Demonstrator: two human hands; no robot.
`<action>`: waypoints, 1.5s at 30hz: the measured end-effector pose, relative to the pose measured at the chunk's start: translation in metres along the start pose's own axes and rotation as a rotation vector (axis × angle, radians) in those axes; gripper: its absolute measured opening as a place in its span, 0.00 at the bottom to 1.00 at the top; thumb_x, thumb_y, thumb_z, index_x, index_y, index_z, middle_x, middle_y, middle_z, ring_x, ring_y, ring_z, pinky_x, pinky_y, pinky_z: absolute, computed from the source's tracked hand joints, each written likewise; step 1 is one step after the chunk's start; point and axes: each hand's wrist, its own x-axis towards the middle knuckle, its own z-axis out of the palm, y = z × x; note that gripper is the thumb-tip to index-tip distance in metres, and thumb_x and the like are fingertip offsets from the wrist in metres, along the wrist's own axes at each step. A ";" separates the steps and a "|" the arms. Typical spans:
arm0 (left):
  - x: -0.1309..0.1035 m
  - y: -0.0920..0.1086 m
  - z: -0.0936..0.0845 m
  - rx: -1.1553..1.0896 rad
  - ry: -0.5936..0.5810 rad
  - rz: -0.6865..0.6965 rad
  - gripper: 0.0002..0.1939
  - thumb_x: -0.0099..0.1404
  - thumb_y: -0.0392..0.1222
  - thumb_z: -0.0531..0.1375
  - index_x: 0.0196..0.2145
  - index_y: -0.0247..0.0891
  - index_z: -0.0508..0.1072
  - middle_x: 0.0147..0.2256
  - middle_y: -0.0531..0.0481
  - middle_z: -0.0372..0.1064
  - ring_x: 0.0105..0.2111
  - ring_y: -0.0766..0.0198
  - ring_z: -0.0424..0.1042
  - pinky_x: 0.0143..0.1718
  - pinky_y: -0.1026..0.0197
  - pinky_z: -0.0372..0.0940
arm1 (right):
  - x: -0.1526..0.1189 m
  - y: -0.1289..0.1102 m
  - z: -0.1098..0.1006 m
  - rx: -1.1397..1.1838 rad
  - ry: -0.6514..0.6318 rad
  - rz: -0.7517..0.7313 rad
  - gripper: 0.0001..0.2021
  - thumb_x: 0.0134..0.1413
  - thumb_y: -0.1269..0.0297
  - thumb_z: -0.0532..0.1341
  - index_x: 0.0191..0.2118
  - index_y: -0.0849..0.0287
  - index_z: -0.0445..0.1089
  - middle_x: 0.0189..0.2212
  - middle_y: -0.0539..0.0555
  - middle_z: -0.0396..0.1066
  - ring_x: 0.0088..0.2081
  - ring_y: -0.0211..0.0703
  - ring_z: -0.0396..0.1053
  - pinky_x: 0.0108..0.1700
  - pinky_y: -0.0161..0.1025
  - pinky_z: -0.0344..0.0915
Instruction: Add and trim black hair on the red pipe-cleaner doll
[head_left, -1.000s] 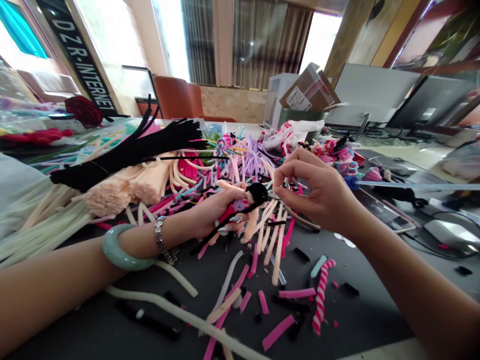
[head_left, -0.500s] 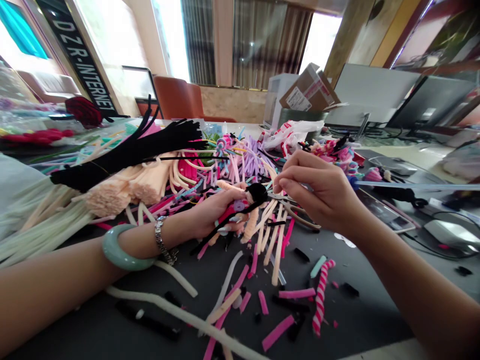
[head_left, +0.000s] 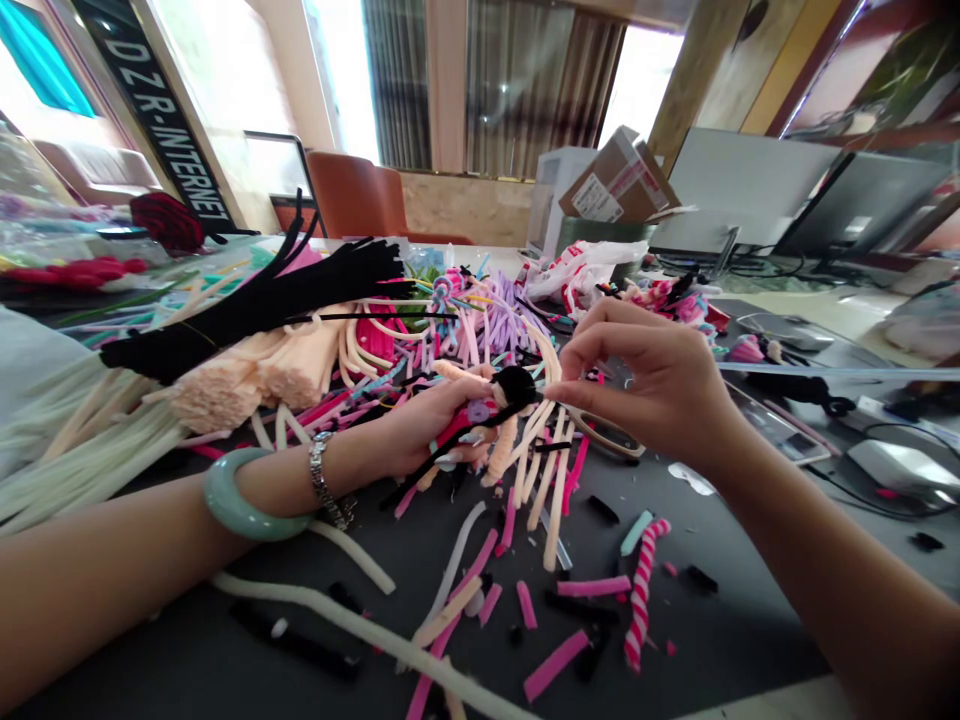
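Note:
My left hand point(head_left: 439, 425), with a green bangle and a metal watch band at its wrist, is wrapped round a small pipe-cleaner doll point(head_left: 480, 412) with a round black head point(head_left: 514, 386). Just right of that head, the thumb and forefinger of my right hand point(head_left: 637, 365) are pinched together; what they hold, if anything, is too small to make out. Beneath my right hand, pliers point(head_left: 604, 435) lie on the dark table point(head_left: 720, 640), their jaws hidden.
Black point(head_left: 225, 310) and peach pipe-cleaner bundles point(head_left: 232, 385) lie at the left. Cut pink pieces point(head_left: 556, 665) and a pink-and-white twisted stick point(head_left: 643, 595) are scattered in front. A cardboard box point(head_left: 619, 180) and monitors stand behind.
My right hand has turned slightly, with its fingertips lower and its thumb extended toward the doll's head. My left hand and the doll stay in place.

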 end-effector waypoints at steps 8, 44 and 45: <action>-0.002 0.000 0.000 0.017 0.026 -0.011 0.08 0.62 0.45 0.51 0.34 0.39 0.58 0.15 0.57 0.60 0.09 0.73 0.53 0.09 0.73 0.49 | 0.001 0.002 0.003 0.012 -0.001 -0.007 0.06 0.60 0.69 0.57 0.34 0.55 0.71 0.30 0.51 0.66 0.33 0.40 0.65 0.36 0.41 0.63; -0.002 0.002 0.004 -0.011 0.076 -0.032 0.07 0.61 0.42 0.52 0.27 0.38 0.59 0.14 0.57 0.58 0.10 0.72 0.55 0.08 0.72 0.51 | -0.005 0.001 0.014 -0.266 -0.037 -0.202 0.06 0.54 0.68 0.62 0.38 0.62 0.74 0.32 0.55 0.67 0.34 0.39 0.66 0.36 0.38 0.66; -0.001 0.002 0.004 -0.009 0.075 -0.030 0.07 0.61 0.43 0.52 0.28 0.38 0.59 0.14 0.57 0.59 0.10 0.72 0.55 0.08 0.72 0.51 | -0.005 0.001 0.015 -0.270 -0.031 -0.211 0.05 0.55 0.68 0.62 0.37 0.62 0.74 0.32 0.55 0.66 0.34 0.39 0.66 0.36 0.38 0.65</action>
